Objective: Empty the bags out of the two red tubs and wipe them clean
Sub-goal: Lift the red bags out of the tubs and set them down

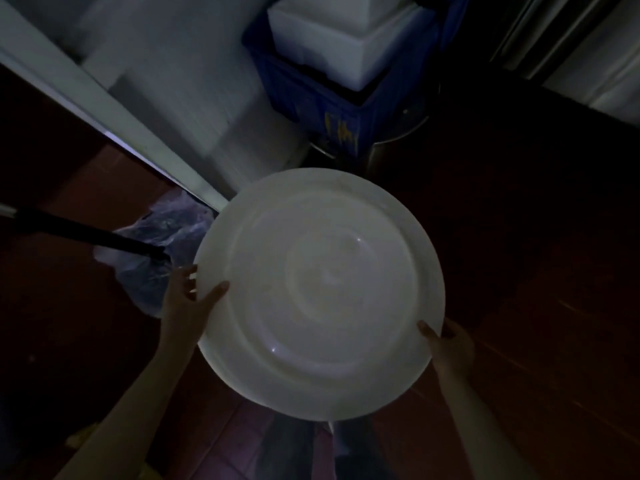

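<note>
Dimly, at the far left, we are seeing a dark pole (86, 233) slanting across a crumpled clear plastic bag (166, 237) lying on the reddish tiled floor (221, 441). Just right of the bag, our left hand (188, 306) is gripping the rim of a big round white basin (320, 294), thumb lying on its face and fingers curling behind the edge. We are holding the basin up between both hands, its broad round face turning toward us and tilting slightly; being circular, it is showing no long axis, and whether we are facing its inside or underside we cannot tell. Beyond it, a blue crate (311, 95) is carrying a white foam box (346, 39). At the lower right edge, our right hand (450, 348) is clasping the rim, thumb in front, fingers wrapping behind.
</note>
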